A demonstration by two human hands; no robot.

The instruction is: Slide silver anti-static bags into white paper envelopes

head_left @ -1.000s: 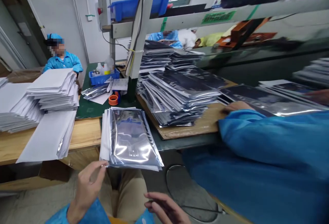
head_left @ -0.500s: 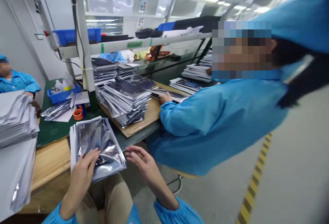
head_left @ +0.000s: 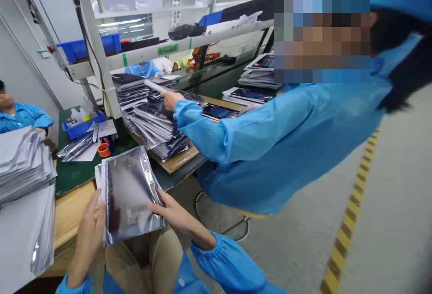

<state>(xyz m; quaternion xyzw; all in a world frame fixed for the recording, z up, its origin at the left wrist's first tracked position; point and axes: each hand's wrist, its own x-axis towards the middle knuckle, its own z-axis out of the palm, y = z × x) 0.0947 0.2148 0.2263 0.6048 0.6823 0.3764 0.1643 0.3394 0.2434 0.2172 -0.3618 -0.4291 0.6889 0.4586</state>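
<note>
A stack of shiny silver anti-static bags [head_left: 130, 193] lies over the near edge of the bench, above my lap. My left hand [head_left: 88, 231] grips the stack's left edge, fingers closed on it. My right hand [head_left: 172, 213] holds the right edge, thumb on top. Both sleeves are blue. To my right a co-worker in a blue coat leans over the bench, and that person's hand [head_left: 170, 100] holds a flat bag above a tall pile of dark silver bags [head_left: 155, 123] on a wooden board.
Grey bag piles [head_left: 23, 163] sit at the left. A blue tray [head_left: 81, 125] and an orange tape roll [head_left: 104, 149] rest on the green mat. Another person in blue sits far left. A stool base [head_left: 222, 222] and yellow-striped floor line [head_left: 351, 222] lie right.
My right hand has closed on the stack's right edge and my left has slid to its left edge. The co-worker's hand rose from the board with a bag.
</note>
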